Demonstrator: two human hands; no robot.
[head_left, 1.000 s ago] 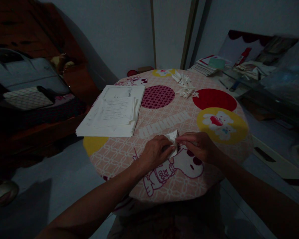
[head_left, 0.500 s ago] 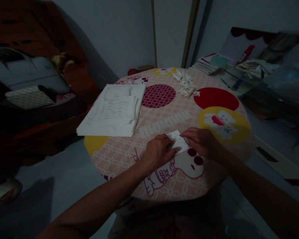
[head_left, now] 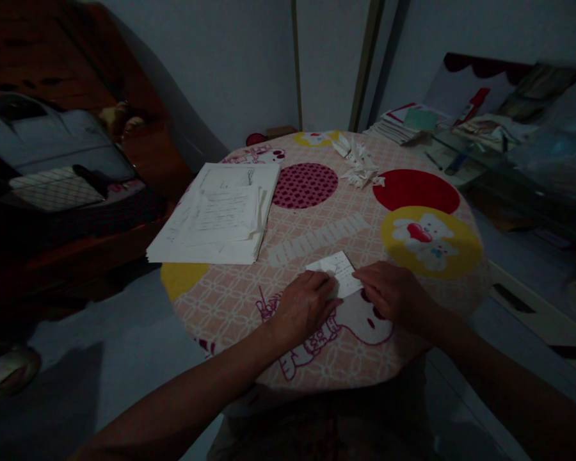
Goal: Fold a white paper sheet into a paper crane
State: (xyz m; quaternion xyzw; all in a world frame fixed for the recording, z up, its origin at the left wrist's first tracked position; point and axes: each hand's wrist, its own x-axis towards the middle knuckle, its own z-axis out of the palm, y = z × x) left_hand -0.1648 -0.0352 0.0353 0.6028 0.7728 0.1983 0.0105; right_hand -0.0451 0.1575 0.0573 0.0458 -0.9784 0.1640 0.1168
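Head view: small white written-on paper slip lies flat on the round surface covered in pink cartoon-print cloth, between the two grips. Left grip presses fingertips on its near left edge, right grip on its right edge; both are loosely bent, clasping nothing. Thick stack of white sheets lies well beyond the left grip, and small folded white paper pieces lie far beyond the right.

Dim room: pale wall, grey floor, dark wooden furniture.
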